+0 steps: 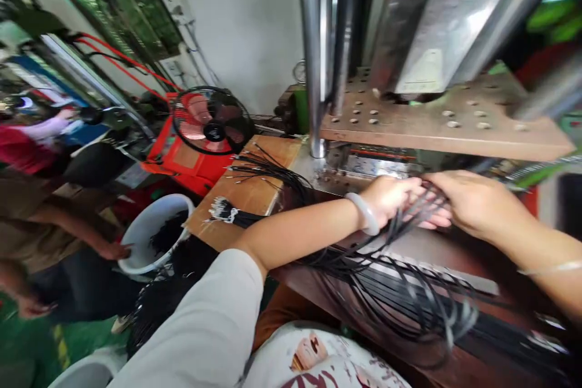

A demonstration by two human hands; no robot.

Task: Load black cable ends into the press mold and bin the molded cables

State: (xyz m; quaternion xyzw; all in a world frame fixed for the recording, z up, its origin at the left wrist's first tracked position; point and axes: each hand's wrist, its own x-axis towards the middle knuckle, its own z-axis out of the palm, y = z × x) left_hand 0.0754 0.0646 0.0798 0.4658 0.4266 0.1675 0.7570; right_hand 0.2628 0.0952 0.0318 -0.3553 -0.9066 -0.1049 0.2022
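Black cables (pixel 407 215) run in a loose bunch through my two hands, in front of the press. My left hand (pixel 400 200), with a pale bangle at its wrist, lies palm up with its fingers curled round the bunch. Close against it, my right hand (pixel 468 200) grips the far ends of the same cables; its fingertips are partly hidden. The rest of the bunch hangs down in blurred loops over a metal strip (pixel 436 270) and more straight black cables (pixel 400 288) on the dark bench (pixel 318 291).
The press's thick plate (pixel 436 127) hangs just beyond my hands, beside a steel column (pixel 313 60). Left of it, a wooden board (pixel 245 194) bears tied white-ended cables (pixel 222 211). A fan (pixel 213 121), a white bucket (pixel 150 254) and a co-worker (pixel 59 230) are farther left.
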